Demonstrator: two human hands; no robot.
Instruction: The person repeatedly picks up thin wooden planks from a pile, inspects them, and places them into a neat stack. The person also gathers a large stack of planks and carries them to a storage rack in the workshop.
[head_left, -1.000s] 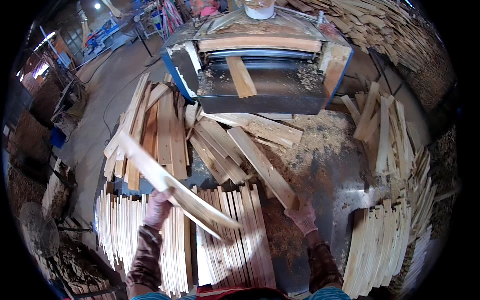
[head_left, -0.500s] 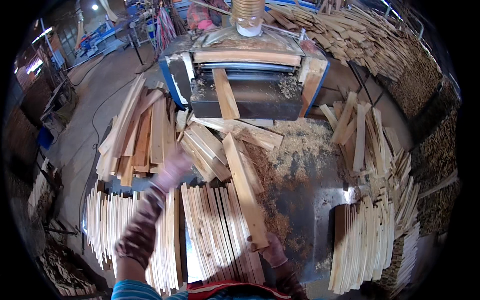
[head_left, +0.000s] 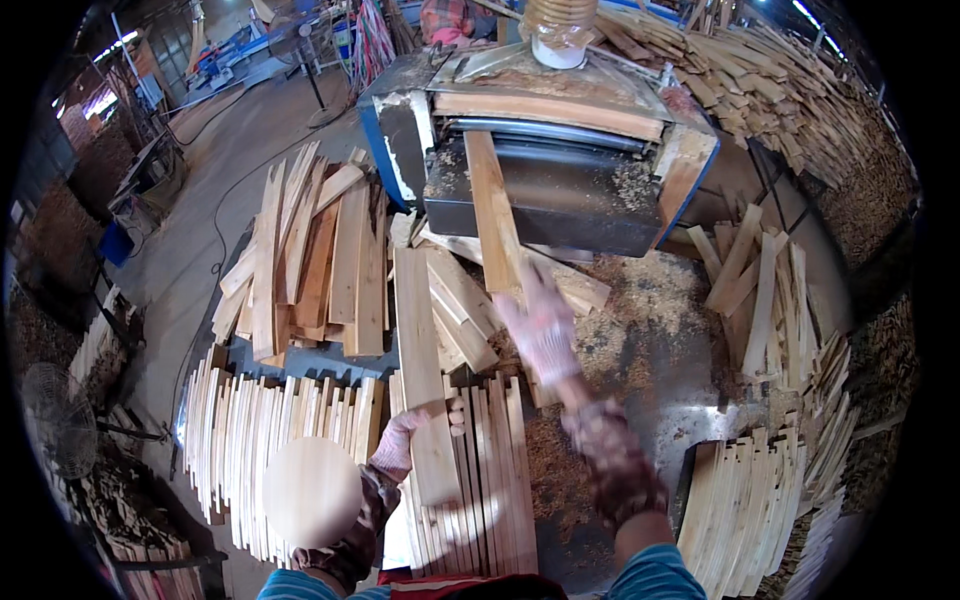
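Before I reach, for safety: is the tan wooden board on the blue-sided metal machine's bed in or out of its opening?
Partly in: the board reaches the shiny metal rollers; its near end overhangs the bed.

Left hand [head_left: 398,443] around wooden board [head_left: 418,340]

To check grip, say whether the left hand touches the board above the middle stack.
Touching: head view shows the left hand gripping the board, fingers around its right edge.

Woodworking shop: roller-fed machine [head_left: 575,185], stacked boards [head_left: 240,430], wood shavings [head_left: 650,290].
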